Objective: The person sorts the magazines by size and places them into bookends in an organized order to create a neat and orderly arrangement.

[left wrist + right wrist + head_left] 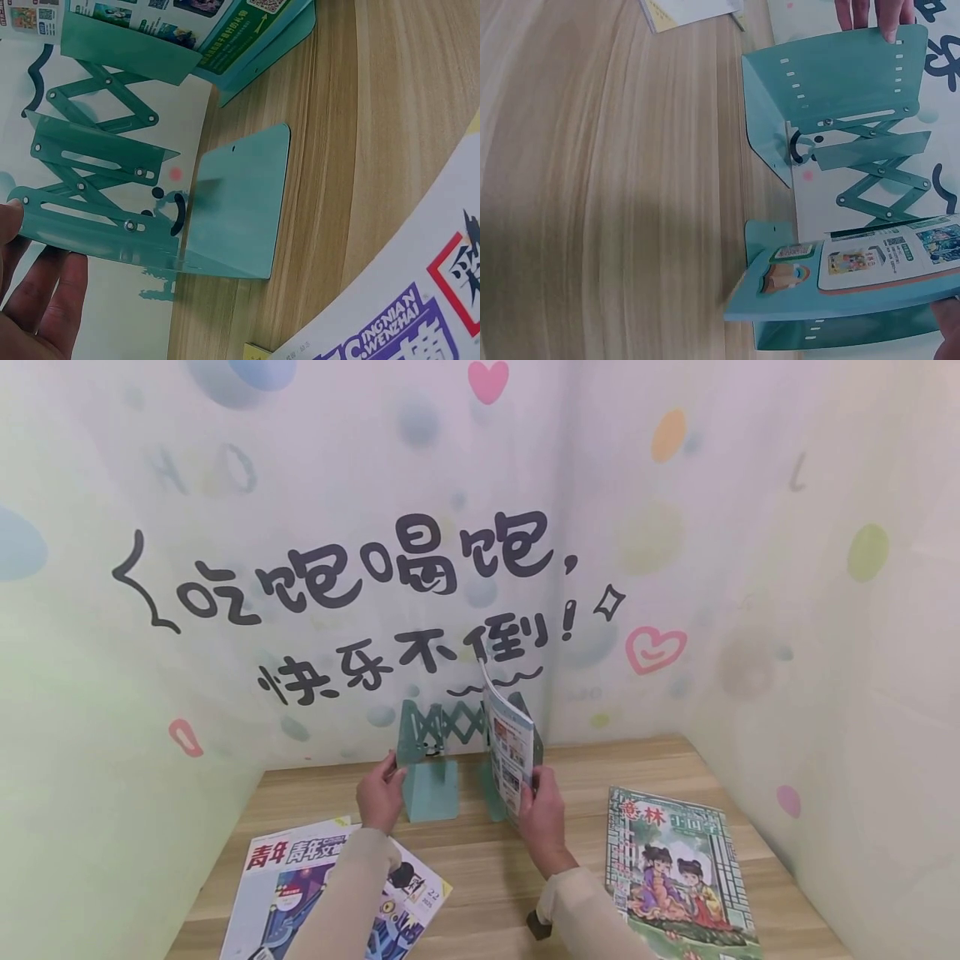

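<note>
Soft diffuse light, wrist views apparently dimmer

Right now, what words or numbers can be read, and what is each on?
"吃饱喝饱,": patterned backdrop
"快乐不倒!": same backdrop
"青年": left magazine, in red
"青年文": same cover, rest behind sleeve
"INGNIAN": purple-lettered magazine
"WENZHAI": same cover
"22": same cover
"意林": right magazine
Too small or blurred: print on the held magazine, number under "22", green characters after "意林", backdrop's faint letters.
</note>
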{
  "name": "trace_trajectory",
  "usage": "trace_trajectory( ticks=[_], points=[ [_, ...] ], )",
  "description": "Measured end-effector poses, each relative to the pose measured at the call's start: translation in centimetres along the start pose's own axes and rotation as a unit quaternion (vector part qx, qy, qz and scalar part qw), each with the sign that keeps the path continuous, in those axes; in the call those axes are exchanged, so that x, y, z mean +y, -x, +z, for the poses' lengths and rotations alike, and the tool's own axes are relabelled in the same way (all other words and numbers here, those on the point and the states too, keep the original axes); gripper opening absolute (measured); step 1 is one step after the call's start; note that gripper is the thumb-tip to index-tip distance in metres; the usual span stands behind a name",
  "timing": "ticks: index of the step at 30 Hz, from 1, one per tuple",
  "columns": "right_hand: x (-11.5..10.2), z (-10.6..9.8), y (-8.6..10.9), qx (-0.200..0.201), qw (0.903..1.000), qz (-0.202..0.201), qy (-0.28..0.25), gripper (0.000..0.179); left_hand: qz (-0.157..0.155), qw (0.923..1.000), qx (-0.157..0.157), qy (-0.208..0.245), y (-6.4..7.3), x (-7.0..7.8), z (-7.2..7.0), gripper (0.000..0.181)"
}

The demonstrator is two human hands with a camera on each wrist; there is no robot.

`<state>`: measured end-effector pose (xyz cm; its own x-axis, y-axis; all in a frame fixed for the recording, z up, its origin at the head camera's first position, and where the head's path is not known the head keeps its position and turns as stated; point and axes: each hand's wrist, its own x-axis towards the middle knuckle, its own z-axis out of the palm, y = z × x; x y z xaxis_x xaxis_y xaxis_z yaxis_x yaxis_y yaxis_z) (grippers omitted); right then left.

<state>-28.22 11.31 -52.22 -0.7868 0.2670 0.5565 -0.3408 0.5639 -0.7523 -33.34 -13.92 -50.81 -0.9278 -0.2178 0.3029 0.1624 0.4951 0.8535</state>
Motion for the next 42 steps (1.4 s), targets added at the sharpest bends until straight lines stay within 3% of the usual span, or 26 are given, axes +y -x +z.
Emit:
trace_trajectory(
  ticks=[7,15,21,30,42],
  points=[
    [0.3,0.0,0.1,-0.024,0.9989,0.0,0.041,0.021,0.003,1.0,-0.002,-0.001,0.0,0.1,-0.1,0.042],
    [0.7,-0.1,0.0,-0.024,0.9941,-0.037,0.099,0.024,0.006,1.0,-0.002,0.002,0.0,0.3,-0.1,0.042],
    [0.8,-0.2,-0.1,-0.037,0.9956,-0.044,0.073,0.033,0.014,0.9999,0.003,-0.004,0.1,0.1,0.0,0.042],
    [0.9,-0.1,0.4,-0.055,0.9965,-0.024,0.059,0.037,0.023,0.9996,0.017,-0.008,0.1,-0.2,0.3,0.041],
    [1.1,-0.1,0.8,-0.047,0.9943,-0.06,0.075,0.049,0.033,0.9993,0.015,-0.01,0.0,-0.3,0.1,0.041]
  ],
)
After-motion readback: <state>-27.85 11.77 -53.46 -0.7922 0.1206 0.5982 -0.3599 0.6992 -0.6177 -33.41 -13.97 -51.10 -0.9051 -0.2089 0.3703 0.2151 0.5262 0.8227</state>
